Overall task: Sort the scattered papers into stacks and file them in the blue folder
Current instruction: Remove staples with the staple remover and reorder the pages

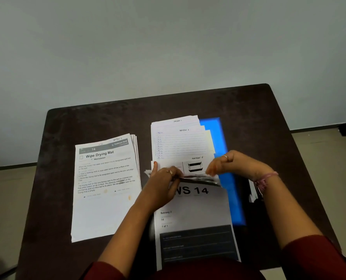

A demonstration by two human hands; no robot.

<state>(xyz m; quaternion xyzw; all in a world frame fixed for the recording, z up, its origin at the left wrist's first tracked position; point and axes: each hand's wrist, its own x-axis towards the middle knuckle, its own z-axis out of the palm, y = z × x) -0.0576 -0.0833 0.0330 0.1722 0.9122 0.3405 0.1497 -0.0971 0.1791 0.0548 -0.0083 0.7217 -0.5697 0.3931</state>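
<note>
On your left, a squared stack headed "Wipe Drying Mat" (105,184) lies on the dark table (259,110). Your left hand (164,184) and right hand (231,163) both curl their fingers on a folded bundle of sheets (196,170), lifted over the "WS 14" pile (196,215). The blue folder (228,178) lies under that pile, showing at its right edge

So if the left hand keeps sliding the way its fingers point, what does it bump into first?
The left hand points up and away across the table. Just past its fingertips lie the lined sheets of the pile it is sorting, so it would likely slide onto those first. Depth is hard to judge.
</note>
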